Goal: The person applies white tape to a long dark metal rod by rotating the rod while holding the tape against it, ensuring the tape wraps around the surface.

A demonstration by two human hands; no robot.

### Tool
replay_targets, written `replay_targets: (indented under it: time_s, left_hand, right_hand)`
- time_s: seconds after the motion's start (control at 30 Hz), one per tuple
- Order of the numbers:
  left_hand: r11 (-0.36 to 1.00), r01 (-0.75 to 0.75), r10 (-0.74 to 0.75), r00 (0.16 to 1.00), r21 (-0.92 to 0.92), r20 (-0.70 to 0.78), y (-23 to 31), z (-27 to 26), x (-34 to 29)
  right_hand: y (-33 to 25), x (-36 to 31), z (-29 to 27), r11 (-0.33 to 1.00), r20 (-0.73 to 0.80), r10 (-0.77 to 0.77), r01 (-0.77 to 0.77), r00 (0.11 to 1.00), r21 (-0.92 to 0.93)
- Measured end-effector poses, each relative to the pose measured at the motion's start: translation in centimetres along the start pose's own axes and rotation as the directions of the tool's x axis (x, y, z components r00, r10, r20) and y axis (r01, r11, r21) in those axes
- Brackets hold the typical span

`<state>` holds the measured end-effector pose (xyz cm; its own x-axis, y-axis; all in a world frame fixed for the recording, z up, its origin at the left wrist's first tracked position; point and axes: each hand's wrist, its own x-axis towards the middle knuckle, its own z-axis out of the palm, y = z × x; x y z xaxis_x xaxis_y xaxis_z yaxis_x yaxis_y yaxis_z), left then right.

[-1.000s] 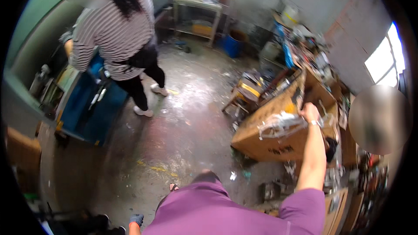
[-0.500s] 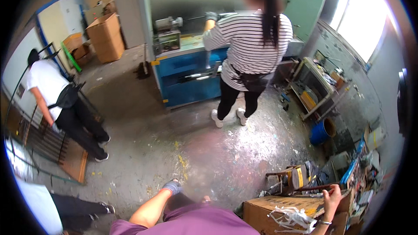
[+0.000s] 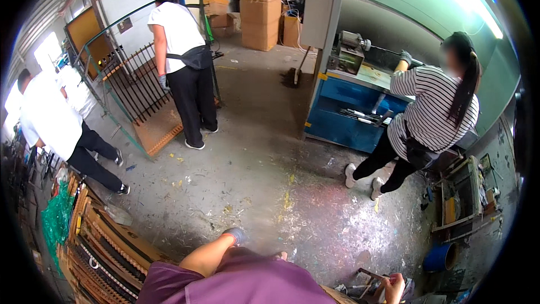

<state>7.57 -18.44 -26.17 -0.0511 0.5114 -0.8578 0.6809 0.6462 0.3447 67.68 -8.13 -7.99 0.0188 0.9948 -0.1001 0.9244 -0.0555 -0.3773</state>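
My left hand (image 3: 236, 236), in a grey glove, hangs low in front of me over the bare floor. It looks small and blurred, and its fingers do not show clearly. At the lower right, my bare right hand (image 3: 394, 288) is half closed, with its fingers curled. What it holds, if anything, is hidden. Nearest to it is a dark-framed stool or stand (image 3: 369, 275) among clutter, and I cannot tell whether they touch. A purple garment covers my body between both arms.
A person in a striped top (image 3: 436, 95) works at a blue lathe-like machine (image 3: 337, 118). Two people in white shirts stand left, one beside a wheeled rack (image 3: 147, 149) of dark rods. Stacked toothed wooden strips (image 3: 107, 247), cardboard boxes (image 3: 260, 22) and a blue bucket (image 3: 436, 259) stand around.
My view has turned left, so the machine and striped-top person now appear farther right. The wooden strips have come into view. My right hand now appears lower in view, its fingers more curled.
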Motion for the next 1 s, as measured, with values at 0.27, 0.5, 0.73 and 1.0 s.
replay_targets:
  time_s: [0.27, 0.5, 0.73, 1.0]
  left_hand:
    - [0.996, 0.087, -0.085, 0.995, 0.027, -0.050, -16.4, 3.4, -0.2]
    - [0.925, -0.137, 0.129, 0.991, 0.355, 0.046, -29.7, 4.3, 6.2]
    - [0.961, -0.082, 0.087, 0.996, 0.265, -0.007, -26.6, -0.4, 6.9]
    - [0.945, -0.051, 0.060, 0.998, 0.324, -0.017, -21.4, -6.4, 4.0]
  right_hand:
    - [-8.8, 0.0, 8.3, 0.992, 0.009, -0.012, 0.011, 1.000, 0.130]
    - [-18.4, -1.3, 10.0, 0.992, 0.113, 0.017, -0.032, 0.993, 0.125]
    - [-20.1, -4.6, 12.8, 0.986, 0.127, 0.113, -0.128, 0.985, 0.111]
    - [-20.2, -4.8, 12.7, 0.978, 0.109, 0.139, -0.154, 0.984, 0.140]
